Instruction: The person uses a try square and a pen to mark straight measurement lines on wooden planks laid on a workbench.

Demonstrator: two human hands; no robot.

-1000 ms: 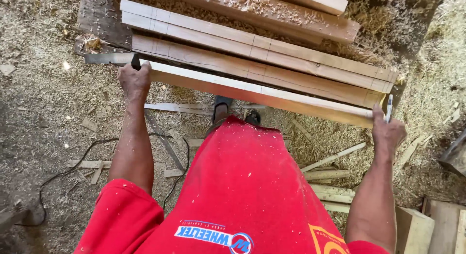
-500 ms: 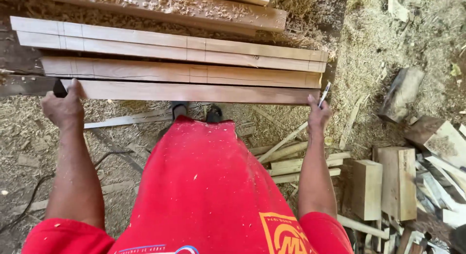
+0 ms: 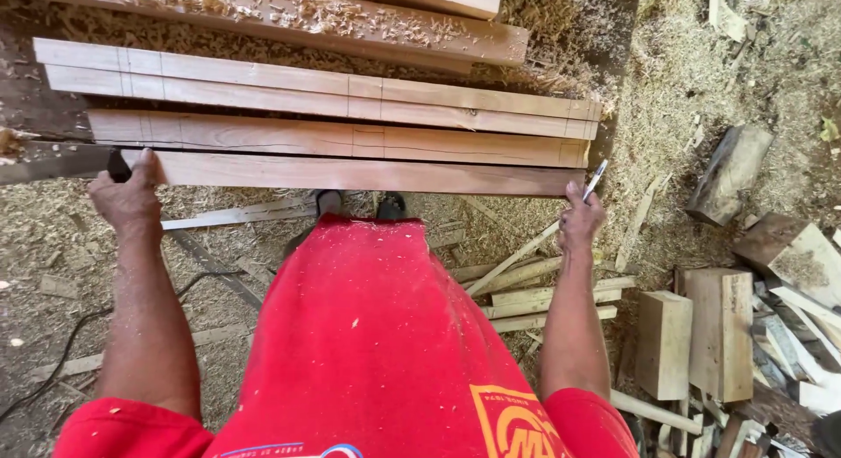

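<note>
Hands (image 3: 131,200) (image 3: 578,220) outstretched, gripping plank (image 3: 359,173) ends.

Ground: from my feed, sawdust and shavings (image 3: 683,81) cover it all over.
Far boards: two pale marked boards (image 3: 307,86) lie side by side; beyond them I see a shaving-strewn plank (image 3: 350,24).
Right side: wooden offcut blocks (image 3: 701,331) stand near a heap of scraps.
Below: thin sticks (image 3: 526,292) lie crossed; a black cable (image 3: 53,362) trails at left.
</note>
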